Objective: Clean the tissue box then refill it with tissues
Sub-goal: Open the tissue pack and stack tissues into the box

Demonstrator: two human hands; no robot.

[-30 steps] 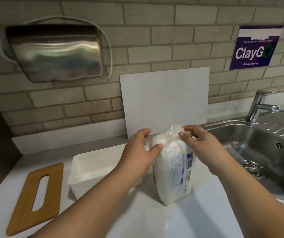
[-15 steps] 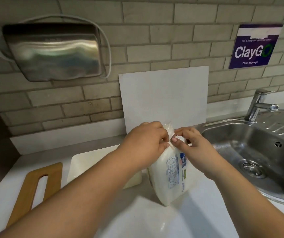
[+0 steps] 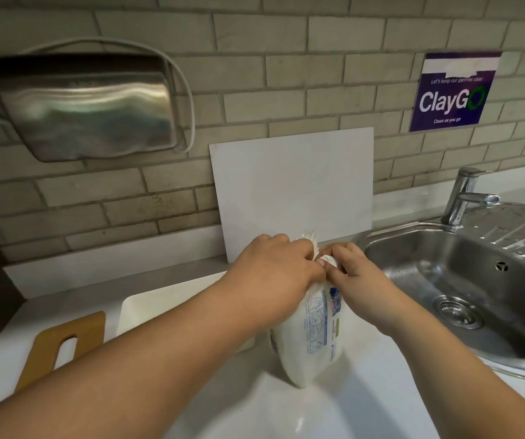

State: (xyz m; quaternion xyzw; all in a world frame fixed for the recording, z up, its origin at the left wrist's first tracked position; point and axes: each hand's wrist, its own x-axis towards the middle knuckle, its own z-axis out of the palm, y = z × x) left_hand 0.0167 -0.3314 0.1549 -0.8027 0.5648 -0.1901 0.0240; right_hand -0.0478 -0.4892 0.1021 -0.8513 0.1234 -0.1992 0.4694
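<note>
A white plastic pack of tissues (image 3: 313, 337) with blue print stands upright on the white counter (image 3: 254, 407). My left hand (image 3: 273, 267) grips the bunched plastic top of the pack from the left. My right hand (image 3: 353, 274) pinches the same top from the right, fingertips touching the left hand's. Behind my left forearm sits the open white tissue box (image 3: 166, 308), partly hidden. Its wooden lid (image 3: 48, 346) with a long slot lies flat to the left of the box.
A steel sink (image 3: 464, 280) with a tap (image 3: 464, 194) lies to the right. A white board (image 3: 292, 188) leans on the brick wall behind the pack. A steel dispenser (image 3: 86, 106) hangs on the wall at upper left, and a purple sign (image 3: 454, 90) at upper right.
Both hands have closed in on the top of the tissue pack and now pinch its plastic together; a second ago they were apart at either side of it.
</note>
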